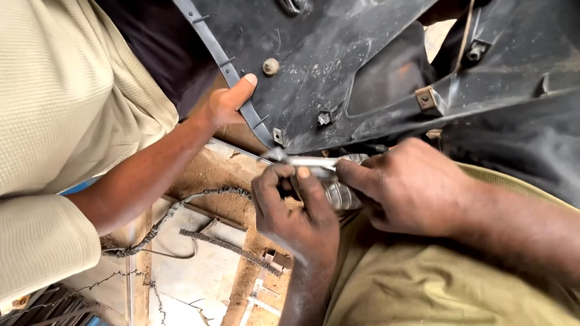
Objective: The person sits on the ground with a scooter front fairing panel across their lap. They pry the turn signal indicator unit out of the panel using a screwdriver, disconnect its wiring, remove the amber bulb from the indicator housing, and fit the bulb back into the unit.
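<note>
Frame centre: your left hand (296, 208) and right hand (406, 187) both pinch metal wrench (311, 163) under black plastic panel (338, 66); co-worker's hand (226, 102) steadies panel edge.

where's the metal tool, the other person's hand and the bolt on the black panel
metal tool (311, 162), head view, bare shaft between the hands
other person's hand (226, 102), head view, back of hand
bolt (270, 66), head view, its head

Surface: we see a dusty concrete floor (205, 271) in the lower left of the frame, with brown dirt over it.
Frame on it: we make out rusty metal bars (244, 284) crossing the lower centre.
Cable: a black braided wire (157, 226) runs across the left centre.
Strip: a dark ribbed strip (229, 246) lies diagonally at lower centre.
Thin wire: a twisted one (109, 279) trails at lower left.
</note>
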